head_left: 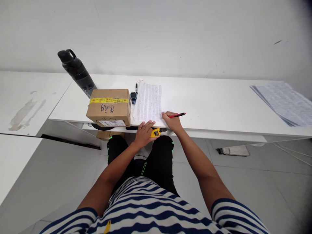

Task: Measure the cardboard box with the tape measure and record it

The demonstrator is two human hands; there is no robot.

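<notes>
A sheet of paper (149, 100) covered in dense handwriting lies near the front edge of the white desk. My right hand (172, 121) pinches a red and black pen (177, 115) at the sheet's lower right corner. The pen's tip is hidden by my fingers. My left hand (144, 133) rests at the sheet's bottom edge, its fingers stretched out over the desk's edge. Beside its thumb shows a small yellow and black object (156, 132); I cannot tell whether the thumb touches it.
A taped cardboard box (109, 109) stands left of the sheet, with a black bottle (79, 73) behind it. Between box and sheet lie a watch (133, 97) and a black pen (136, 87). More written sheets (284, 102) lie at the far right. A shelf (219, 135) runs beneath the desktop.
</notes>
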